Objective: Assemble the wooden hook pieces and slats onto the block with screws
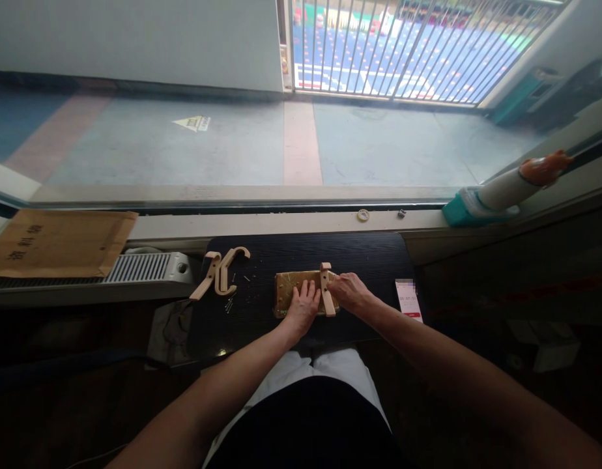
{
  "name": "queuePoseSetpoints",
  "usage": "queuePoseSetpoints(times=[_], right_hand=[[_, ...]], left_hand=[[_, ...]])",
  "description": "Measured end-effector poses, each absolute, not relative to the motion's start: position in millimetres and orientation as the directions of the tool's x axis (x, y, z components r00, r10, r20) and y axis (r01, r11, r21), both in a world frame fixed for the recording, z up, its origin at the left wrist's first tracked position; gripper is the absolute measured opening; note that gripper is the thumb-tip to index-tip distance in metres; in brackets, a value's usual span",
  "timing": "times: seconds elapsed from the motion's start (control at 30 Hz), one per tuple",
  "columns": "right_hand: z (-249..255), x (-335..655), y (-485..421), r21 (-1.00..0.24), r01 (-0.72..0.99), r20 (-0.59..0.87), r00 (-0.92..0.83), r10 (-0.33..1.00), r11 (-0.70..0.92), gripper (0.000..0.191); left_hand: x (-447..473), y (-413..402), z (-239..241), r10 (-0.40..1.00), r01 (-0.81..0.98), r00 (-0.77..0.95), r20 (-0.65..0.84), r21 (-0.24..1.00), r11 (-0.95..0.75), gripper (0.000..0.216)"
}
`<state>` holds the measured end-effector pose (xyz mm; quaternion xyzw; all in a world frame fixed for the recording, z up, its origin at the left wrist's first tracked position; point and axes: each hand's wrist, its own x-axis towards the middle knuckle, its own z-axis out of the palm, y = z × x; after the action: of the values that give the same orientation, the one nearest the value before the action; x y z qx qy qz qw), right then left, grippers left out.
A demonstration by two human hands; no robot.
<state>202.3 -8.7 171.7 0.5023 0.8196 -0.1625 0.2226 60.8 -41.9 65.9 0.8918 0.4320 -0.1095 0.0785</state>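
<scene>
While the left hand point(302, 303) is lying open on the wooden board point(287, 291) at table point(369, 257) centre, the right hand point(348, 292) is gripping a wooden strip point(326, 290), loose hooks point(221, 270) lying at nine o'clock.

Both forearms are bare from the elbow down, with no sleeves, cuffs, watch or bands showing on them. The left hand point(301, 306) and the right hand point(348, 293) wear no gloves, and the fingers point(305, 290) carry no rings that can be made out. At 6 o'clock in the view, a white garment point(325, 368) covers the lap, and a dark, near-black cloth point(305, 423) lies below it. No markings show on either fabric.
</scene>
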Motion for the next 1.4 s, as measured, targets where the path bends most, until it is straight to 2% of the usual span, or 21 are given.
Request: queuePoseSetpoints(times=[0.1,0.27,0.37,0.47,0.63,0.73,1.03,1.23,1.4], right_hand=[[165.8,198.9,-7.7,-0.062,0.927,-0.550,-0.340,0.762,0.369,0.024],[158.6,198.7,-5.3,-0.036,0.989,-0.571,-0.136,0.810,0.141,0.025],[161.8,204.0,-2.6,-0.029,0.995,-0.591,-0.096,0.801,0.098,0.028],[168.7,209.3,-2.2,-0.030,0.989,-0.604,-0.135,0.786,0.146,0.028],[173.5,208.4,-2.9,-0.018,0.916,-0.505,-0.355,0.787,0.401,0.029],[169.8,206.3,-0.6,-0.029,0.883,-0.494,-0.420,0.762,0.468,0.026],[166.8,198.0,-5.9,-0.079,0.881,-0.524,-0.435,0.733,0.467,0.028],[163.0,193.7,-6.2,-0.115,0.863,-0.460,-0.484,0.744,0.491,0.032],[165.4,192.5,-3.2,-0.097,0.930,-0.545,-0.347,0.763,0.354,0.027]], left_hand=[[61.3,-42.1,64.9,0.757,0.794,0.597,-0.265,0.058,-0.605,0.046],[62.0,-42.1,62.3,0.763,0.802,0.591,-0.263,0.089,-0.591,0.046],[61.6,-41.5,61.9,0.762,0.801,0.592,-0.264,0.091,-0.591,0.046],[60.9,-41.0,62.8,0.754,0.793,0.601,-0.265,0.085,-0.603,0.045],[60.4,-41.6,63.9,0.763,0.802,0.592,-0.261,0.096,-0.590,0.045],[60.3,-42.0,63.4,0.764,0.803,0.591,-0.259,0.097,-0.589,0.046],[60.7,-41.9,65.1,0.762,0.799,0.595,-0.255,0.085,-0.595,0.045],[60.3,-42.4,65.4,0.752,0.785,0.609,-0.255,0.059,-0.616,0.046],[60.3,-43.2,64.7,0.756,0.794,0.600,-0.260,0.084,-0.601,0.046]])
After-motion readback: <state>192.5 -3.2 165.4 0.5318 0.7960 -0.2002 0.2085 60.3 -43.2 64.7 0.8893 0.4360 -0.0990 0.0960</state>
